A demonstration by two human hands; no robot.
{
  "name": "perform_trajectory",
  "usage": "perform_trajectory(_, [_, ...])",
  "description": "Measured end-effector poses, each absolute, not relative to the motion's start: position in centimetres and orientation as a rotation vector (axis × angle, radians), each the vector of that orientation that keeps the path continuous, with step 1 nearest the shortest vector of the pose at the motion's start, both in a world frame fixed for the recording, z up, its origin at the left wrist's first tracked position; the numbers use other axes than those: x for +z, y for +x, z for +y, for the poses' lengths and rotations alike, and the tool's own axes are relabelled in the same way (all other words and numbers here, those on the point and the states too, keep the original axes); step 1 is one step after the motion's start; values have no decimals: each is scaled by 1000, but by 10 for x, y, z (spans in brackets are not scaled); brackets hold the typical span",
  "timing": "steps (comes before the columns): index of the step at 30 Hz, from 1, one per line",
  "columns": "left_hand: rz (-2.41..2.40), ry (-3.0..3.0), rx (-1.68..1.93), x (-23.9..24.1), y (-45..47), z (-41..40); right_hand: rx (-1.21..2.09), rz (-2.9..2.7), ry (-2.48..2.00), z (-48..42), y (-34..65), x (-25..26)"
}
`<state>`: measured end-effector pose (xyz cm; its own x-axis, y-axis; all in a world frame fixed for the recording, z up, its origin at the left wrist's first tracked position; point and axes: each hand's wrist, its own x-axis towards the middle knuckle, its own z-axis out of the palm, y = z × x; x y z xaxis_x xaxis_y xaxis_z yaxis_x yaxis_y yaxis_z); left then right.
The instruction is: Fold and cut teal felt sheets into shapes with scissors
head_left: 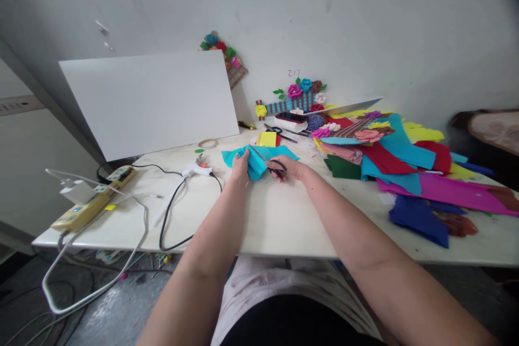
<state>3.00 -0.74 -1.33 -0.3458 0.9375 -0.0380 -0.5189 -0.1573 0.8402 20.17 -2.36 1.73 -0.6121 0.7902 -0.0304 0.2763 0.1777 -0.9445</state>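
Note:
A piece of turquoise crepe paper (257,166) is held above the white table near its middle. My left hand (240,164) is closed on the left part of it, thumb on top. In my right hand (291,166) is a pair of scissors with black handles (279,166), fingers wrapped through the loops. The blades lie over the turquoise paper and point up and left, toward my left hand. Whether the blades are apart is too small to tell. Just behind the paper lie yellow and red paper squares (267,139).
A white glue gun (198,169) with a black cord lies left of my hands, near a power strip (95,200) and tape roll (207,144). Coloured paper sheets (405,167) cover the right side. A white board (152,102) leans on the wall; a flower-decorated craft (290,101) stands behind.

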Motion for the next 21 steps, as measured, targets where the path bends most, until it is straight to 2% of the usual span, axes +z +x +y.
perform_trajectory(21, [922, 541, 1718, -2, 40, -21, 1450, -1989, -1021, -28, 198, 24])
